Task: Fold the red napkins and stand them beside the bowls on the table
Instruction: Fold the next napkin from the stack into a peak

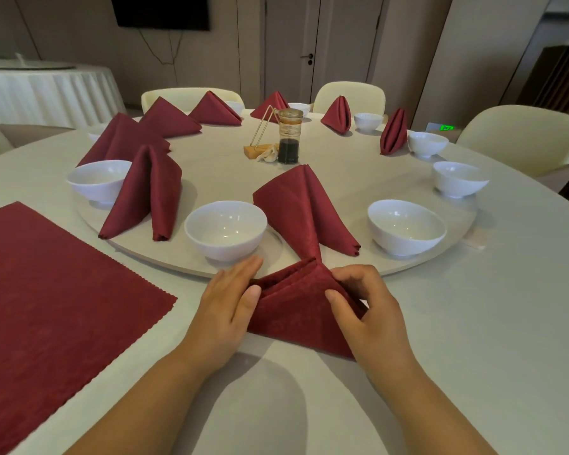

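**Napkin half-folded, just short of the turntable**

Your table (473,323) carries a turntable (230,178) ringed with bowls (225,229) and standing napkins (145,192). A flat napkin (46,307) lies unfolded to your left. The napkin (296,320) you're working lies on the table right in front of you — folded into a triangle. Your left hand (224,303) presses its left edge with straight fingers; your right hand (372,307) pinches the right fold, fingers curled.

Left hand (225,298) flat against left edge of triangular folded napkin (296,311), right hand (365,297) pinching its right fold, white bowl (225,229) and standing napkin (301,205) just behind on turntable (230,178), unfolded napkin (53,307) flat at left
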The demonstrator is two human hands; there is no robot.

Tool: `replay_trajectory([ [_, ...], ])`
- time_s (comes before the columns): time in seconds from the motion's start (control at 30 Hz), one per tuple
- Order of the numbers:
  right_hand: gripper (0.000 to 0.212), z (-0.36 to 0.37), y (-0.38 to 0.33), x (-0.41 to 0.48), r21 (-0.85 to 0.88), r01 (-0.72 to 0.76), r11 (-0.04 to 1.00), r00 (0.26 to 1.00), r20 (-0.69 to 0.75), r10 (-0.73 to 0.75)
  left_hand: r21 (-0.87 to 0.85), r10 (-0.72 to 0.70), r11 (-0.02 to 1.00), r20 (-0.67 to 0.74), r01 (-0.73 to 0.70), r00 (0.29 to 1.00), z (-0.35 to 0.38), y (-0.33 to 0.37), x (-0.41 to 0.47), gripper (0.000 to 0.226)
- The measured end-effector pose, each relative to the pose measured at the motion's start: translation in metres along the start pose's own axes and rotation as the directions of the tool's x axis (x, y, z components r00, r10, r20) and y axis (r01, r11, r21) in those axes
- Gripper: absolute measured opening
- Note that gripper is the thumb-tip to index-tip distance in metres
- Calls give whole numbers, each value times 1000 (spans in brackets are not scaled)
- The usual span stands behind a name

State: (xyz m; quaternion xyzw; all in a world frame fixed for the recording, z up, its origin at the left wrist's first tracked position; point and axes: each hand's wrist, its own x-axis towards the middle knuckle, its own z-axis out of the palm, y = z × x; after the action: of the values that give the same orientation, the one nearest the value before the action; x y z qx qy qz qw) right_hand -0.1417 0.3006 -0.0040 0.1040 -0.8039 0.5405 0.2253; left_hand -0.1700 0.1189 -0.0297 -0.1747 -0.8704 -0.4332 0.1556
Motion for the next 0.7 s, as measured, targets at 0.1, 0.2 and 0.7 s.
replay_trajectory([
  [0.1,16,0,0,0,25,4,1000,1000,-9,-4,124,-62,991,81,52,995,-2,-5,2,67],
  [0.2,13,1,-1,-1,47,5,999,1000,8,-5,253,-39,968,120,8,992,-5,-8,4,106],
  [0.7,9,-10,-5,3,96,1,995,1000,-18,1,515,-119,851,10,97,993,-16,-6,10,94],
])
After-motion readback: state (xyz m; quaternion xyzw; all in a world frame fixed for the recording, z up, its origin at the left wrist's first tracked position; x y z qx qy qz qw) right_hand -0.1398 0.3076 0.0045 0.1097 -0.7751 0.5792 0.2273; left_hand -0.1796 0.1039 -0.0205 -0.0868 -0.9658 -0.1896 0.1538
